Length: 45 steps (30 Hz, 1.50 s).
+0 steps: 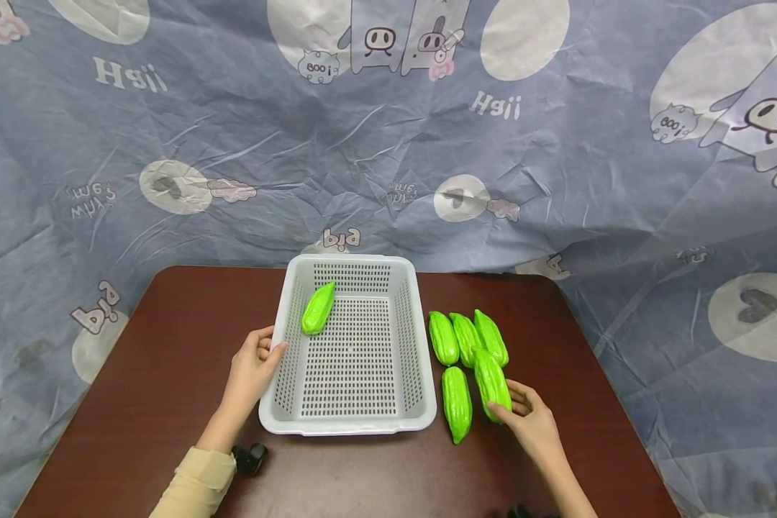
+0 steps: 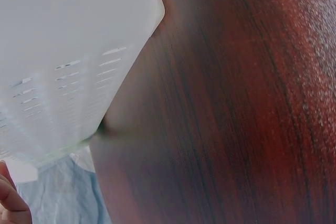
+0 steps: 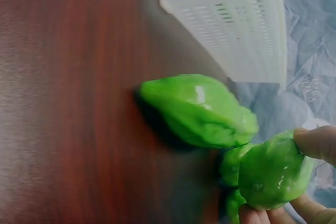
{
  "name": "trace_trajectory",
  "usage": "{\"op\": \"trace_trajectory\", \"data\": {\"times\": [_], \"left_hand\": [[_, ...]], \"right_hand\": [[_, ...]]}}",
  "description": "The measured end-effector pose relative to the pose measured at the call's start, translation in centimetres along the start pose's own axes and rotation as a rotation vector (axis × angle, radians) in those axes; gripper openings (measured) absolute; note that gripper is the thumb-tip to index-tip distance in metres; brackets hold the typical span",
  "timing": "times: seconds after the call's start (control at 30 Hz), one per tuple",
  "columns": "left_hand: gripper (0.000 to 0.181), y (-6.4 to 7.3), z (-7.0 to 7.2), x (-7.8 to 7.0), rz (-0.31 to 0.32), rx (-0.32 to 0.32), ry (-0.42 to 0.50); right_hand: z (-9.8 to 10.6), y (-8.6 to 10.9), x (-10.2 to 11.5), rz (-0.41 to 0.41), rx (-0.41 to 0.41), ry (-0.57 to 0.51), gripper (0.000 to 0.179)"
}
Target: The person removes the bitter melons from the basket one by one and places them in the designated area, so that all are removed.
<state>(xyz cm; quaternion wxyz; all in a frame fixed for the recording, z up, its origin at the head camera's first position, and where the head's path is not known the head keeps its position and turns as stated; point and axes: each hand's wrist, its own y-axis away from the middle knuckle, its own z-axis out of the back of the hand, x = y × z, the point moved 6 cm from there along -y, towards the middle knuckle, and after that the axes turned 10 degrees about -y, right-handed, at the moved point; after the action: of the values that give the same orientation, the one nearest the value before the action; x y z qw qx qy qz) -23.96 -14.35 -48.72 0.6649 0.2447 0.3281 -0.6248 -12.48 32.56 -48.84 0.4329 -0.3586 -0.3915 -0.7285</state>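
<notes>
My left hand (image 1: 253, 369) grips the left rim of a white perforated plastic basket (image 1: 350, 426), thumb over the edge and fingers outside; in the left wrist view only some fingers (image 2: 11, 200) show beside the basket wall. One bright green ridged bitter melon (image 1: 319, 309) lies inside, towards the back left. Right of the basket, my right hand (image 1: 532, 419) holds another bitter melon (image 3: 275, 171) between thumb and fingers. Its far end overlaps a row of three bitter melons (image 1: 443, 338) on the table. A separate bitter melon (image 1: 456, 404) lies between the held one and the basket.
Everything stands on a dark red-brown wooden table (image 1: 356, 475). A blue-grey printed cloth (image 1: 362, 144) hangs right behind its back edge. Near my left wrist there is a small black device (image 1: 250, 458).
</notes>
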Motion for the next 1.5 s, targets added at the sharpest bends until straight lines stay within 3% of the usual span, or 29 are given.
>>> {"op": "trace_trajectory", "data": {"times": [0.63,1.5], "left_hand": [[0.05,0.0,0.1,-0.1,-0.006,0.007,-0.003],[0.05,0.0,-0.1,0.1,0.001,0.005,-0.006]], "right_hand": [[-1.7,-0.2,-3.8,-0.046,-0.004,0.041,0.075],[-1.6,-0.3,-3.1,-0.019,0.005,0.038,0.076]]}}
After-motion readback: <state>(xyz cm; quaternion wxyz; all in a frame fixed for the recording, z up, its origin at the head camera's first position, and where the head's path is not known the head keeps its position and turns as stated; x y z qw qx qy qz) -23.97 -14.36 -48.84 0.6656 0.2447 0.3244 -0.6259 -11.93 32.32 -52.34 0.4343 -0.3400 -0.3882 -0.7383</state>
